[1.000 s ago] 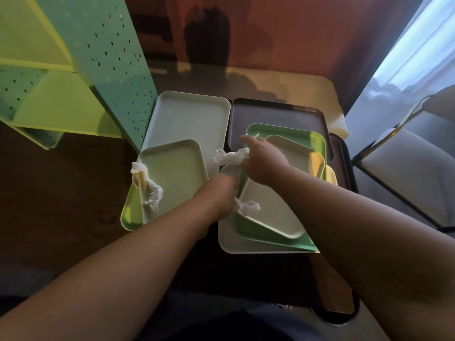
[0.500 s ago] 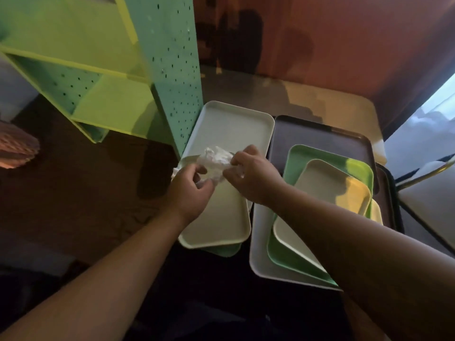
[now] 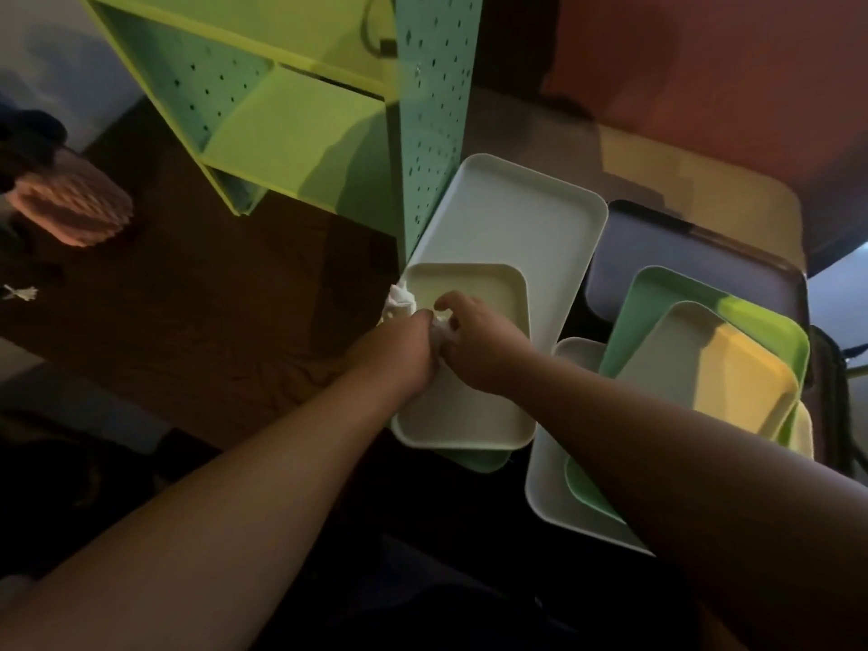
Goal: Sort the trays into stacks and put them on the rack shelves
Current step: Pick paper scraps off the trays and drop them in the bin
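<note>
The rack (image 3: pixel 300 133) is cut off by the top edge, so its upper shelves are out of view. The left hand (image 3: pixel 399 352) and right hand (image 3: pixel 479 347) meet over a crumpled white tissue (image 3: pixel 401 298), hiding most of it, and their fingertips cannot be made out. Under the small pale tray (image 3: pixel 469 411) only a corner of a green tray (image 3: pixel 484 460) shows. The right forearm covers the near ends of the stacked trays (image 3: pixel 704 368) on the right. A dark tray (image 3: pixel 681 256) behind them is mostly covered. At the left edge, a pinkish ribbed object (image 3: pixel 70 209) is blurred and cannot be identified, and a tiny white item (image 3: pixel 21 292) on the dark surface (image 3: pixel 188 321) is too small to tell.
</note>
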Motion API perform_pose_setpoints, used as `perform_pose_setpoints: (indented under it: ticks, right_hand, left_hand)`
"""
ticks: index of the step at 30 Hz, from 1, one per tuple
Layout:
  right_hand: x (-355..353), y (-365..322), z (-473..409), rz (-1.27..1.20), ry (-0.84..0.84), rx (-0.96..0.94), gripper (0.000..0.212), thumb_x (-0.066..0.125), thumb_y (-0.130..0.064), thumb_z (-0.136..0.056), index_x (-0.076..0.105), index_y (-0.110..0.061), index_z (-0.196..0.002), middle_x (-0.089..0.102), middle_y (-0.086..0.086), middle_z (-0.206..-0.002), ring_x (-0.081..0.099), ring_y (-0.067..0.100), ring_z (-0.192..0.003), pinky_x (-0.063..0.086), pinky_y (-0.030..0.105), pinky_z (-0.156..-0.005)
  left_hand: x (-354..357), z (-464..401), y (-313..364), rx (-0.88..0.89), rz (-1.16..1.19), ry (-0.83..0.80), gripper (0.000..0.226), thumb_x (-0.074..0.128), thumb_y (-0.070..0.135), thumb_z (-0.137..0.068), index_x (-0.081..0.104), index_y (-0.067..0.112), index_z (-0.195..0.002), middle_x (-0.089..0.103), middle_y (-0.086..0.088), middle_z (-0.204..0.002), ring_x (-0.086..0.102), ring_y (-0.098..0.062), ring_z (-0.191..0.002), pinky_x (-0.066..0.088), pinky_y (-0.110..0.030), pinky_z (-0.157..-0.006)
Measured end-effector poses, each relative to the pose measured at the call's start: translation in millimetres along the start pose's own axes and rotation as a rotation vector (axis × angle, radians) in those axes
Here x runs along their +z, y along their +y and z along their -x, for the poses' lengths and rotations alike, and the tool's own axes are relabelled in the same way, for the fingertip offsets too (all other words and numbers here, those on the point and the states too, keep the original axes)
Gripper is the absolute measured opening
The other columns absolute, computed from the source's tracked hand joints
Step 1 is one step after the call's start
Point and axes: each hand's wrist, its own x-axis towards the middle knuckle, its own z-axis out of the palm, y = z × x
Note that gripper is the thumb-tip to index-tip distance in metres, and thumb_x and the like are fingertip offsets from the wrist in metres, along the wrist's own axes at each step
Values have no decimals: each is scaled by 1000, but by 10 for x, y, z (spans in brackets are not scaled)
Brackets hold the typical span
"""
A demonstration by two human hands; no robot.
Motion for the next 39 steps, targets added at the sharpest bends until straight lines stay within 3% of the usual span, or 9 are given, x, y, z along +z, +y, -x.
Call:
perform_pose_setpoints:
  ticks: [6,10,12,16,21,24,29,34,39]
  right_hand:
    - [-41,117,116,31,-7,10,45,62,-29,-95,57,-27,-139,57,6,-127,62,27,-108,41,27,-82]
    - [-66,192,239,27,-34,42,45,64,-29,-94,57,-26,-138,58,5,-130,61,25,-112,46,29,-85]
    - [-119,220,333,-28,-1,48,42,61,-30,-96,58,-26,-138,59,5,-130,62,26,-112,49,31,-88]
    - [-345,316,565,-214,200,74,48,51,-13,-92,59,-21,-138,62,10,-130,62,27,-115,51,36,-97]
    - [-787,548,1155,-485,310,-41,32,52,6,-87,66,-7,-113,70,16,-99,69,29,-87,60,42,-74]
    - [-944,813,1506,-665,394,13,43,57,4,-87,62,-24,-120,63,16,-119,68,30,-104,60,47,-89]
    - [-1066,1358,2144,-639,600,81,65,77,-25,-81,49,-28,-140,59,7,-130,63,19,-117,57,40,-97]
    - [-1088,1917,2906,-598,953,130,24,63,-14,-94,56,-27,-114,66,6,-100,69,16,-89,59,46,-73]
    - [-899,2467,3690,-556,1155,188,13,53,-12,-102,55,-7,-114,62,11,-98,64,16,-86,54,39,-70]
  left_hand:
    - [106,-15,136,-116,-102,27,44,44,30,-103,50,17,-145,32,-11,-159,45,-37,-138,42,-52,-109]
    - [97,20,267,-219,47,55,68,57,33,-97,29,21,-157,43,-11,-151,50,-36,-134,45,-49,-102]
    - [87,37,360,-152,32,21,64,67,33,-90,44,19,-149,58,-14,-137,57,-35,-128,50,-45,-90]
    - [80,215,672,37,581,116,15,64,28,-94,63,17,-104,70,1,-85,70,-19,-75,53,-25,-56]
    - [153,306,1304,120,994,-9,28,65,10,-91,60,12,-119,73,-14,-104,72,-27,-85,63,-39,-67]
    - [225,386,1724,195,1095,-141,23,58,3,-96,63,7,-117,73,-18,-105,71,-24,-80,60,-33,-61]
    - [489,693,2498,317,1152,-301,29,65,15,-97,63,-1,-121,74,-19,-105,73,-26,-86,60,-33,-66]
    - [974,1204,3272,457,1033,-437,28,73,12,-90,64,3,-115,72,-8,-86,71,-5,-60,58,-21,-55]
    - [1704,1663,3910,422,724,-638,60,67,55,-75,64,14,-119,71,-5,-103,69,-22,-95,59,-41,-78]
